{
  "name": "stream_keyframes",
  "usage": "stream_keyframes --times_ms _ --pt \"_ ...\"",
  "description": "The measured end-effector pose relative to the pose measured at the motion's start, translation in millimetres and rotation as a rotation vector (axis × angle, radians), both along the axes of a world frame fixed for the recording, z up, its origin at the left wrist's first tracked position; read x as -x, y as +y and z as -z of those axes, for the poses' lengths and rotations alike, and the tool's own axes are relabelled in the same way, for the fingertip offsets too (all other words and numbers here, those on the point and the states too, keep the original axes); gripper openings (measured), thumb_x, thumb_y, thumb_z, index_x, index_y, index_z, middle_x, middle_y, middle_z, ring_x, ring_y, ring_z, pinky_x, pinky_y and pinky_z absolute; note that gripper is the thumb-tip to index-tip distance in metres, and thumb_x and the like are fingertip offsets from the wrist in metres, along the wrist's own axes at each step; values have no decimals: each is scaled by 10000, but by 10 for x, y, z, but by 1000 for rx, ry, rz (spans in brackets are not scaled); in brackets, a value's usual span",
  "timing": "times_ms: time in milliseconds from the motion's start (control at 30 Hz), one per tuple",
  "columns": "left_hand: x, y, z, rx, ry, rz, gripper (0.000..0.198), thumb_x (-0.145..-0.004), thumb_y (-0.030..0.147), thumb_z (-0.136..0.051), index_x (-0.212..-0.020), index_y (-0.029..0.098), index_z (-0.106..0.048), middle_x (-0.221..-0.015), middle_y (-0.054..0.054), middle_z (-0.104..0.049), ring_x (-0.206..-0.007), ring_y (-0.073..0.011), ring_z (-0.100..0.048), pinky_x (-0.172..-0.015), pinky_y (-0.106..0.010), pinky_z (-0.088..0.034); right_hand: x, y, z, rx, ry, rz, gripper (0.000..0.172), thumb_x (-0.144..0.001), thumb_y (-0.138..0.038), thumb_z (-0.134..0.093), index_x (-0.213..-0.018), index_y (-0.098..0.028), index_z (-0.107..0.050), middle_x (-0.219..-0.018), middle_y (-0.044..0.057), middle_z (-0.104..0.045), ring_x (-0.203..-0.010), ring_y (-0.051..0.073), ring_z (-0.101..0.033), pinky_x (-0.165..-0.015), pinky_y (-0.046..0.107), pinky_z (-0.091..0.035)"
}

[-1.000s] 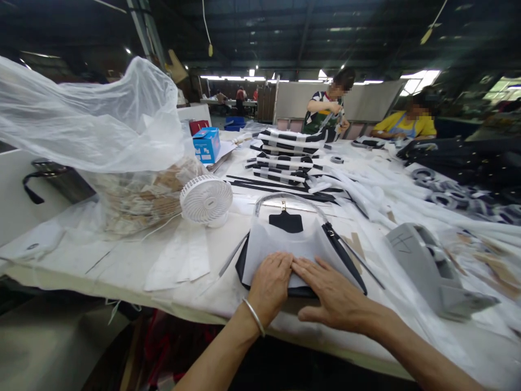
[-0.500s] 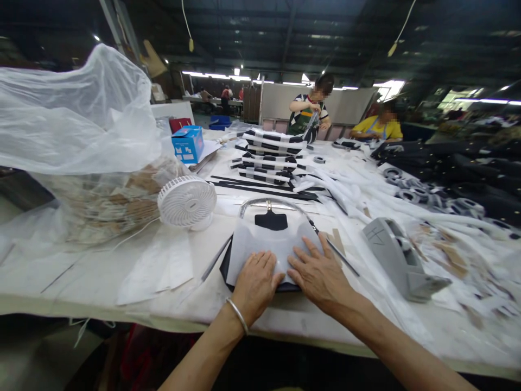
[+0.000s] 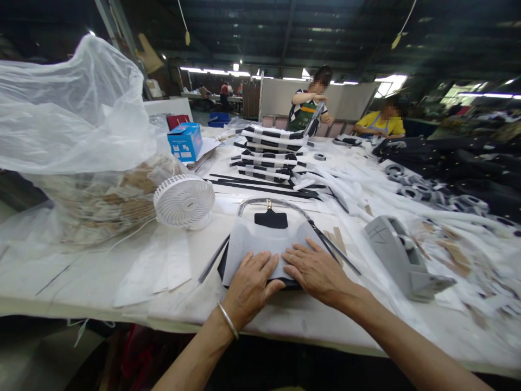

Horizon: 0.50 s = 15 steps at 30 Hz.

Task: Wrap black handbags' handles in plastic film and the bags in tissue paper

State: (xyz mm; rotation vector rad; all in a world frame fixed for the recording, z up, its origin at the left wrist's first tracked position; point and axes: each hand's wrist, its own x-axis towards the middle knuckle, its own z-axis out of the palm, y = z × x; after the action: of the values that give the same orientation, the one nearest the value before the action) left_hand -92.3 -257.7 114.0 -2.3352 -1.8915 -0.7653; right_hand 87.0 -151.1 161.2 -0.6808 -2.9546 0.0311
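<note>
A black handbag (image 3: 222, 266) lies on the table in front of me, mostly covered by a white sheet of wrapping (image 3: 240, 239). Its dark tab with a gold clasp (image 3: 271, 220) shows above the sheet, and a wrapped handle (image 3: 293, 205) arches behind. My left hand (image 3: 254, 279) rests flat on the sheet's lower left part, fingers stretched out. Beside it my right hand (image 3: 311, 269) presses flat on the right part with fingers extended. Neither hand grips anything. Dark strap ends stick out on both sides of the bag.
A white fan (image 3: 185, 202) and a large clear plastic bag of scraps (image 3: 93, 206) stand left. A grey tape dispenser (image 3: 401, 255) is at right. Wrapped black bundles (image 3: 268, 155) are stacked behind, near a blue box (image 3: 185, 142). Two co-workers (image 3: 307, 108) are across the table.
My right hand has shifted slightly left and inward over the sheet. My left hand has moved a little to the left, its thumb now pointing across toward the right hand.
</note>
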Motion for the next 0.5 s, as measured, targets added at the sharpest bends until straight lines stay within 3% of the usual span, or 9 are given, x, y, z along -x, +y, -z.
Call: stream_keyframes --times_ms 167,267,500 --pt "36 8 27 -89 -54 14 316 -959 218 -495 -1269 191 -547 -1280 -113 -630 -1192 -207 -587 -1067 -474 -443 20 -29 26 -5 8 17 344 -1005 -326 -385 -1219 -217 -632 -1269 82 -653 -1186 278 -577 -1082 552 -319" --pt "67 12 41 -141 -59 46 322 -947 93 -425 -1206 192 -589 -1263 -107 -645 -1182 -192 -597 -1041 -449 -475 34 -56 59 -1 7 40 363 -1006 -341 -381 -1239 -210 -626 -1300 77 -636 -1218 292 -557 -1087 564 -311" --pt "99 -33 28 -191 -84 126 310 -939 66 -413 -1123 176 -636 -1154 -79 -703 -1129 -178 -632 -1025 -394 -498 7 -97 66 62 40 75 404 -994 -355 -411 -1356 -238 -547 -1347 73 -600 -1262 276 -530 -1114 566 -290"
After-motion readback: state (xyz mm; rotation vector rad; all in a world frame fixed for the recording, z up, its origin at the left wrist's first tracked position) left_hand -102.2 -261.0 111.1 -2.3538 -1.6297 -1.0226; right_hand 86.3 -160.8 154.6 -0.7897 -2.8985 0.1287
